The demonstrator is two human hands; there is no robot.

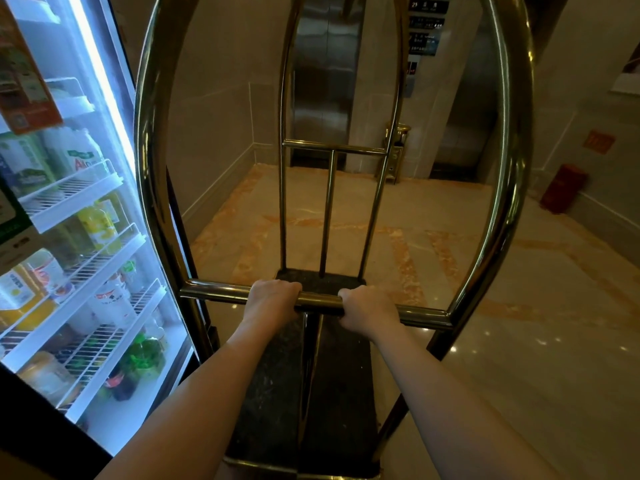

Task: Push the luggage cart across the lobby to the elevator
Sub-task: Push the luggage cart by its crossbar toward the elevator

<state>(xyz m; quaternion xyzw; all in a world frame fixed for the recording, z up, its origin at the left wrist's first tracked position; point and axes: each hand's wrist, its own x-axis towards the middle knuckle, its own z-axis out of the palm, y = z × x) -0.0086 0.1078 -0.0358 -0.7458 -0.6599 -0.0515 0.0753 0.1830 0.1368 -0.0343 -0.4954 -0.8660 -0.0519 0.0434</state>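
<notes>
A brass luggage cart [152, 168] with arched tube frames and a dark carpeted deck [332, 393] fills the middle of the view; the deck carries nothing. My left hand [272, 299] and my right hand [369, 311] both grip the near horizontal handle bar [320, 301], close together at its centre. Straight ahead through the frame stands a closed steel elevator door [323, 74]. A second elevator opening [465, 133] lies further right, in shadow.
A lit glass-door drinks fridge [69, 220] stands tight against the cart's left side. A brass ash bin [394, 154] stands between the elevators, below a call panel [412, 69]. A red box [562, 188] sits by the right wall. Polished marble floor [519, 306] stretches ahead and right.
</notes>
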